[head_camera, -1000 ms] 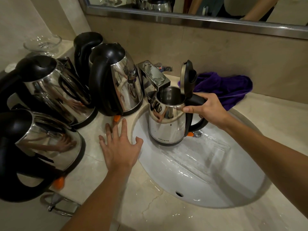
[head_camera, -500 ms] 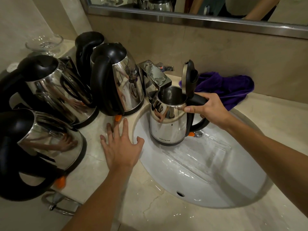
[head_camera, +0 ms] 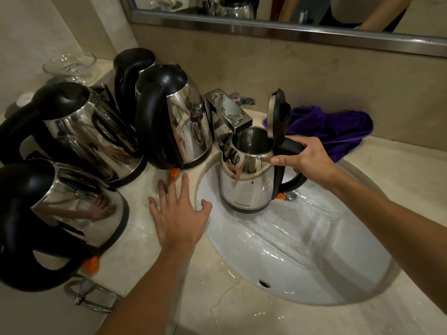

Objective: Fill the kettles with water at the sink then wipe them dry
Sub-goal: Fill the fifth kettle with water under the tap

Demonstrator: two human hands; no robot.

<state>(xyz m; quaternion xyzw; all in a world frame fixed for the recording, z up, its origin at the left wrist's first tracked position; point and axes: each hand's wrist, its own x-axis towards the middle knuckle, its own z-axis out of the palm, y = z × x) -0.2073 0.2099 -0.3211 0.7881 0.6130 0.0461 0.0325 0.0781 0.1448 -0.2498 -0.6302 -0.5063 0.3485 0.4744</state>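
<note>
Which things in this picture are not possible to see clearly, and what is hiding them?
All in the head view:
- Water level in the open kettle: its dark inside and raised lid hide it; no stream from the faucet can be made out.
- Rear kettle: mostly hidden behind the front kettles.
- Nearest kettle: cut off by the left edge.
- Purple cloth: partly behind the lid and the right hand.
- Kettle label: too small to read.
</note>
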